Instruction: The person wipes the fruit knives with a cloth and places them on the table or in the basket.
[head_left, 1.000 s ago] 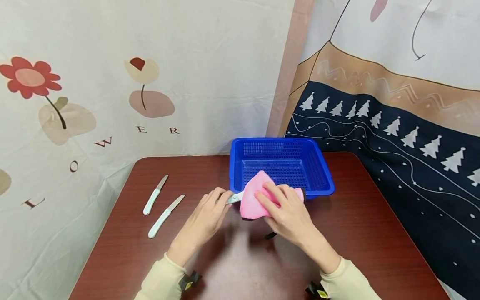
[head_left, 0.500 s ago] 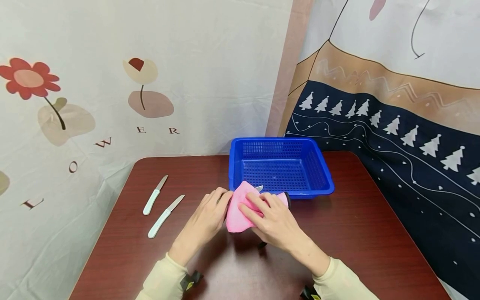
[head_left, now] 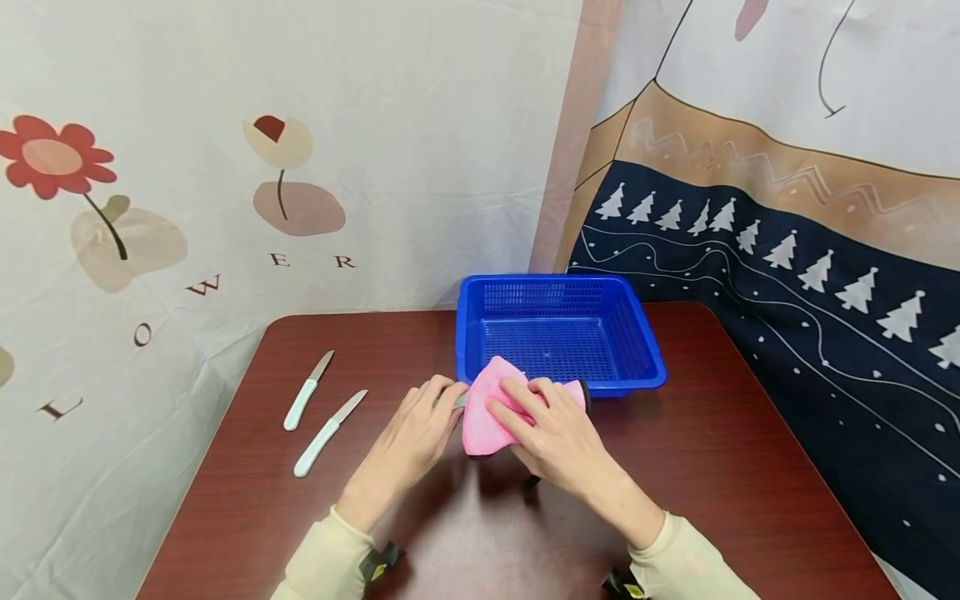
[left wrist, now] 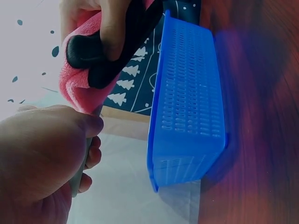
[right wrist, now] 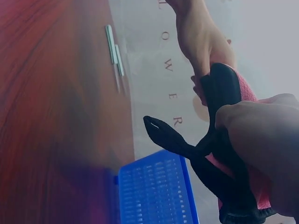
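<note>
While two knives with pale handles, the farther one (head_left: 309,390) and the nearer one (head_left: 331,433), lie to the left of the left hand on the dark red-brown table (head_left: 480,542), their blades point away from the person. Left of them and behind rises a pale backdrop (head_left: 420,150) printed with flowers and letters. The left hand (head_left: 408,437) is curled round the pale grey-green handle of a third knife (head_left: 461,401), which it holds above the table. From there the knife runs toward the right hand, its front part hidden by a pink cloth (head_left: 483,417) just to the right of the left fingers. The right hand (head_left: 558,433) grips this cloth, fingers spread over its top and thumb underneath; black trim and a black loop (right wrist: 168,135) hang from it below that hand. Just beyond the right hand stands a blue basket (head_left: 464,333) with perforated walls. Farther to the right of that hand hangs a dark blue cloth (head_left: 817,333) with white trees.
</note>
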`<state>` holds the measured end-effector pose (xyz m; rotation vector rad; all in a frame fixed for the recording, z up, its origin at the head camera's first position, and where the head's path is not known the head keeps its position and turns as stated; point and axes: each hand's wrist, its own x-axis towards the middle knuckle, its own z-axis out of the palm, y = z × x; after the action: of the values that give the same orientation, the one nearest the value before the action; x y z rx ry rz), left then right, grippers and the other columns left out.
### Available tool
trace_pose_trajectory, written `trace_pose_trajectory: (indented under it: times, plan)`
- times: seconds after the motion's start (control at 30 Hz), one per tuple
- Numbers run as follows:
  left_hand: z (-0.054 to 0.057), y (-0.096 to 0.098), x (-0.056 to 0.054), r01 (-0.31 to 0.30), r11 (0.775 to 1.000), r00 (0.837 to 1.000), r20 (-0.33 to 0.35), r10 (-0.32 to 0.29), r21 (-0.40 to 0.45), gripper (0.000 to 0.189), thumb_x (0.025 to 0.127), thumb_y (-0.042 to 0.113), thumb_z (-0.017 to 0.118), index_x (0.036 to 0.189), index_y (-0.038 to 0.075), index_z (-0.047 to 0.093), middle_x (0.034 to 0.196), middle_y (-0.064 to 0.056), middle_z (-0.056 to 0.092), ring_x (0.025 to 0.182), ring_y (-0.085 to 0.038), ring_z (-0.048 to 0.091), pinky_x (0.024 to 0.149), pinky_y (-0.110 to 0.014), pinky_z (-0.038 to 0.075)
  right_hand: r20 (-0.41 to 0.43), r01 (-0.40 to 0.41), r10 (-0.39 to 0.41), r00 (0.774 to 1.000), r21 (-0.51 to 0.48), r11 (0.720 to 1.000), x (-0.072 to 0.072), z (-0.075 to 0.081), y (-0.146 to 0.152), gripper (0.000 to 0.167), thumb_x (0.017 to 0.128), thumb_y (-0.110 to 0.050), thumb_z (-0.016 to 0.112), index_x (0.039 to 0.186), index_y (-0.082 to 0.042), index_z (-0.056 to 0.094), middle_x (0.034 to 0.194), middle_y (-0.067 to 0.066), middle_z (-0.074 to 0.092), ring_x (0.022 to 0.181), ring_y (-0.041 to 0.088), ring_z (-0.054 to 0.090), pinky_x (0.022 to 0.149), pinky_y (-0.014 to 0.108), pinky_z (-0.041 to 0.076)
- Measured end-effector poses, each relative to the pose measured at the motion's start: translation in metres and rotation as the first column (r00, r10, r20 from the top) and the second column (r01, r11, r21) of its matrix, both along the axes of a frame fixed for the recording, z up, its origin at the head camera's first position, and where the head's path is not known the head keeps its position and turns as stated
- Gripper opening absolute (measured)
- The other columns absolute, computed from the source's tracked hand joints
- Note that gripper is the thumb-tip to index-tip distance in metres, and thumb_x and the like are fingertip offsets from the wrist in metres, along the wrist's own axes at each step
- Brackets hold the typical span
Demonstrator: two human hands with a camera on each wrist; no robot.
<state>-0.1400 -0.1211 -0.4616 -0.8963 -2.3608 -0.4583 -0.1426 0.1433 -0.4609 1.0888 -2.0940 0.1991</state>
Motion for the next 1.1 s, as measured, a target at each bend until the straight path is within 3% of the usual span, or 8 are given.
trace_pose_trajectory:
  times: [0.27,0.47,0.63,0.87,1.1]
  plan:
    - [0.001,-0.002,0.002,-0.007,1.0,1.0,0.01,0.007,0.012,0.031,0.103,0.009,0.08,0.13,0.001,0.068,0.112,-0.011,0.066,0.098,-0.024,0.064,0.078,-0.036,0.051,0.026,0.037,-0.037,0.999,-0.009,0.999,-0.006,0.001,0.014,0.067,0.077,-0.025,0.102,0.138,-0.018,0.078,0.141,0.014,0.077,0.104,0.033,0.065,0.088,0.044,0.057]
    - [0.001,-0.003,0.002,-0.007,1.0,1.0,0.0,0.007,0.02,0.03,0.102,0.009,0.079,0.129,0.001,0.069,0.111,-0.011,0.067,0.096,-0.025,0.065,0.077,-0.036,0.05,0.063,0.067,-0.065,0.996,-0.029,0.997,-0.008,0.001,0.023,0.057,0.083,-0.019,0.094,0.137,-0.019,0.077,0.141,0.015,0.074,0.104,0.035,0.064,0.088,0.045,0.056]
    - [0.002,-0.003,0.002,-0.008,1.0,1.0,-0.003,0.008,0.024,0.031,0.101,0.008,0.081,0.129,0.001,0.069,0.11,-0.01,0.067,0.096,-0.025,0.064,0.077,-0.036,0.049,0.069,0.076,-0.072,0.995,-0.055,0.996,-0.012,0.001,0.031,0.058,0.082,-0.014,0.092,0.138,-0.017,0.076,0.141,0.016,0.073,0.102,0.035,0.064,0.085,0.047,0.057]
    - [0.0,-0.005,0.003,-0.017,1.0,1.0,0.007,0.017,0.025,0.028,0.104,0.01,0.079,0.129,0.001,0.069,0.112,-0.01,0.067,0.096,-0.024,0.065,0.077,-0.035,0.05,0.081,0.154,-0.15,0.985,-0.046,0.987,-0.017,0.004,0.05,0.056,0.084,-0.012,0.088,0.139,-0.014,0.076,0.141,0.018,0.073,0.103,0.038,0.063,0.081,0.05,0.056]
    - [-0.001,-0.009,0.003,-0.018,0.999,1.0,0.002,0.018,0.036,0.032,0.1,0.006,0.082,0.129,0.001,0.07,0.112,-0.009,0.068,0.096,-0.023,0.066,0.076,-0.035,0.051,0.092,0.199,-0.191,0.977,-0.091,0.976,-0.02,0.008,0.064,0.054,0.087,-0.012,0.082,0.141,-0.013,0.075,0.145,0.022,0.07,0.106,0.04,0.062,0.079,0.052,0.055]
